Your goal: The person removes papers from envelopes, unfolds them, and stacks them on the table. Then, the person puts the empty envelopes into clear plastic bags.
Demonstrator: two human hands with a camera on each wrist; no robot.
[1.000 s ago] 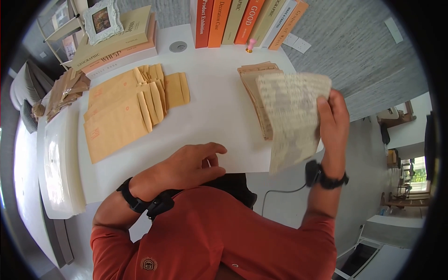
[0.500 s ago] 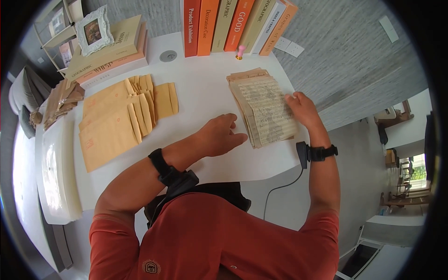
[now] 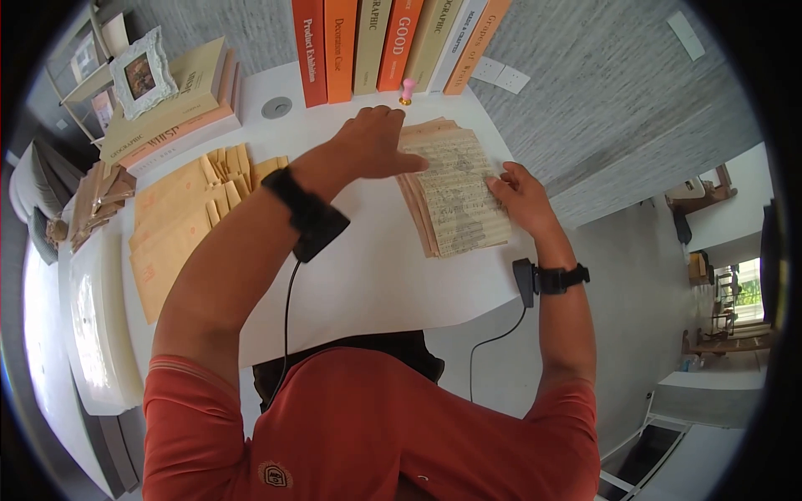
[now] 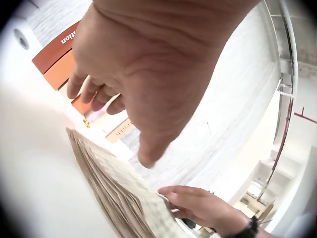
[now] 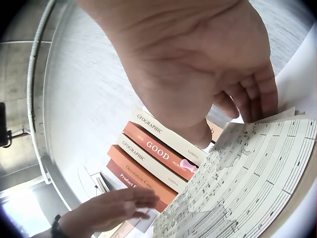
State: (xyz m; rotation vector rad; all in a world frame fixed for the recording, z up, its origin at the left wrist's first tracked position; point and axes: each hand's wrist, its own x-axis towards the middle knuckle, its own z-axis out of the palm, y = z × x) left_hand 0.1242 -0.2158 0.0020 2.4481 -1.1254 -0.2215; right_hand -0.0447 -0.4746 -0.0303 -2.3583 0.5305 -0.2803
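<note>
A stack of brownish papers (image 3: 420, 219) lies at the right of the white desk, with a sheet of printed music (image 3: 464, 199) on top. My right hand (image 3: 525, 200) is at the stack's right edge. Its thumb lies by the top sheet, and the right wrist view shows its other fingers loosely bent beside the edge. At the stack's far left corner is my left hand (image 3: 372, 144), its thumb over the papers in the head view. The left wrist view shows this hand's fingers spread from the thumb with nothing between them.
Brown envelopes (image 3: 180, 209) lie fanned at the left, partly behind my left arm. A row of upright books (image 3: 368, 46) and a pink-handled stamp (image 3: 407, 90) stand behind the papers. Farther left are stacked books (image 3: 171, 125) with a white picture frame (image 3: 140, 73), and clear plastic sleeves (image 3: 98, 317).
My right hand brought the music sheet down onto the stack and let it go, staying at its right edge. My left hand moved forward from the near edge to the stack's far left corner.
</note>
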